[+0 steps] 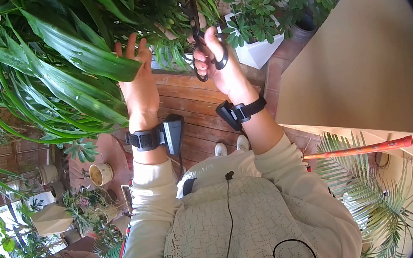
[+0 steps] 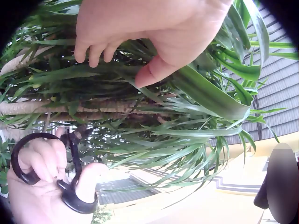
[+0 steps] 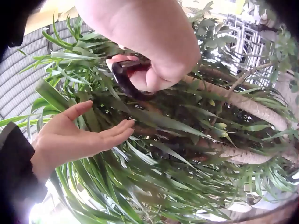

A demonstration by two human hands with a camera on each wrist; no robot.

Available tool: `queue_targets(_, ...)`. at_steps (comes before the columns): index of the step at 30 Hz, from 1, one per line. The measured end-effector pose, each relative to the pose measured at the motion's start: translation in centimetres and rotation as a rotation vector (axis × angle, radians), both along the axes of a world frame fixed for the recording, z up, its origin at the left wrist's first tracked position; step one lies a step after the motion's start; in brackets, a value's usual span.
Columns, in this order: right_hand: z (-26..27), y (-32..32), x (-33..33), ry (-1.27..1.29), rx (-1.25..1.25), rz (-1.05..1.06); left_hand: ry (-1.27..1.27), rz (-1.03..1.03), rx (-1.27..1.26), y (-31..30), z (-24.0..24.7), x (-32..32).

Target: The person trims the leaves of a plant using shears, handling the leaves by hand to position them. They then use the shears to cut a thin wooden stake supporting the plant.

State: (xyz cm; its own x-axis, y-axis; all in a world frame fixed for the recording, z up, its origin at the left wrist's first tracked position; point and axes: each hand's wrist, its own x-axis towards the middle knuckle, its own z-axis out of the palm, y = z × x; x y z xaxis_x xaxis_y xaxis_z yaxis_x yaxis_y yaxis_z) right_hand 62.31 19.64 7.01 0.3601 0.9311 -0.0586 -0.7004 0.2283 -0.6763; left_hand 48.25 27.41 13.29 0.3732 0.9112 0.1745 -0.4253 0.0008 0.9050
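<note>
My right hand (image 1: pixel 225 73) grips black-handled scissors (image 1: pixel 195 25), fingers in one loop and thumb in the other. The blades point away from me into the foliage. In the left wrist view the scissors (image 2: pixel 75 156) show both loops around the fingers and thumb. To the left, my left hand (image 1: pixel 140 93) is raised with its fingers loosely extended, holding nothing. A broad green leaf (image 1: pixel 71 47) droops across it in the head view. Beyond both hands, the right wrist view shows long strap-like leaves (image 3: pixel 163 123) and pale stems (image 3: pixel 238 100).
A white pot (image 1: pixel 259 52) with a small-leaved plant stands ahead on the right. A large tan board (image 1: pixel 355 53) rises at the right, near a red-orange pole (image 1: pixel 364 148). Reddish planks (image 1: pixel 190 110) lie below the hands. Another potted plant (image 1: pixel 101 173) stands on the left.
</note>
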Motion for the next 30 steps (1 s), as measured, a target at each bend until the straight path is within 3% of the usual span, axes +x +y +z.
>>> queue_targets(2,0.3,-0.3,0.3,0.121,0.012,0.086,0.004,-0.001,0.001,0.1,0.0,0.0)
queue_targets(7,-0.1,-0.4,0.5,0.072,-0.014,0.118,0.009,0.003,0.005,0.0,-0.1,-0.1)
queue_targets(21,0.6,0.1,1.3,-0.007,0.007,0.054,0.018,0.011,0.02,-0.2,0.0,0.0)
queue_targets(30,-2.3,-2.2,-0.1,0.078,-0.095,-0.004,0.016,-0.007,0.042,-0.1,-0.2,0.0)
